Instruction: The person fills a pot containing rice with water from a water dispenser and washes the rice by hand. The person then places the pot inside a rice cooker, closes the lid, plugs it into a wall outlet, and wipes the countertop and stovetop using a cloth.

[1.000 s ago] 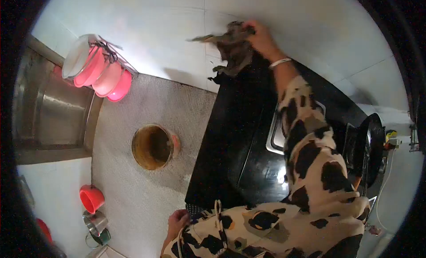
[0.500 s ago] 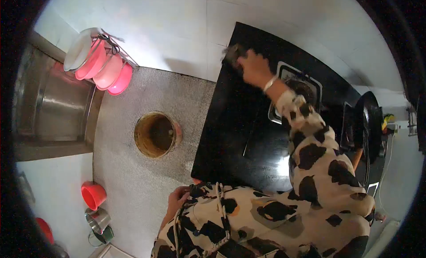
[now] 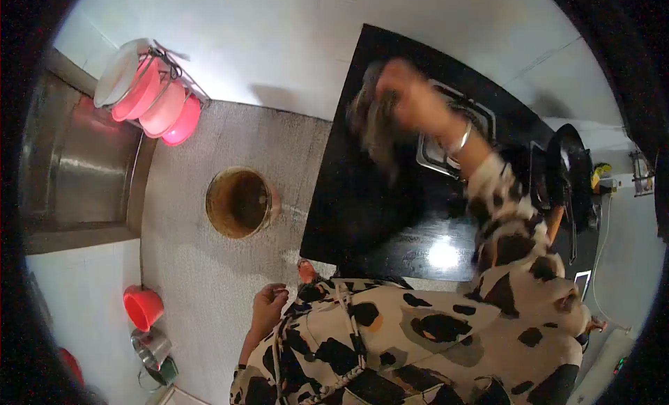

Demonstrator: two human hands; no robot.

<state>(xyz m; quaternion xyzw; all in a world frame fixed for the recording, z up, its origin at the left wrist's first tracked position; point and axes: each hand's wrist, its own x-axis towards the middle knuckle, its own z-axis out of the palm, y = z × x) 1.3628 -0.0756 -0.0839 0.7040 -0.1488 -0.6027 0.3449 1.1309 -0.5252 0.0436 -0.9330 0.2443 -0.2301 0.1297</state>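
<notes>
My right hand grips a dark grey cloth above the black countertop. Motion blurs both the hand and the cloth, whose lower end hangs loose towards me. Just right of this hand lies a metal-framed gas burner set in the counter. My left hand hangs beside my body, left of the counter's near corner, with its fingers loosely bent and apart and nothing in them.
On the speckled floor stands a round bucket. Pink bowls sit in a wall rack at upper left. A red tub and a metal pot are at lower left. A black pan stands at the counter's right side.
My right hand has drawn the cloth nearer from the counter's far left edge, and more cloth shows. My left hand has moved slightly away from my clothing.
</notes>
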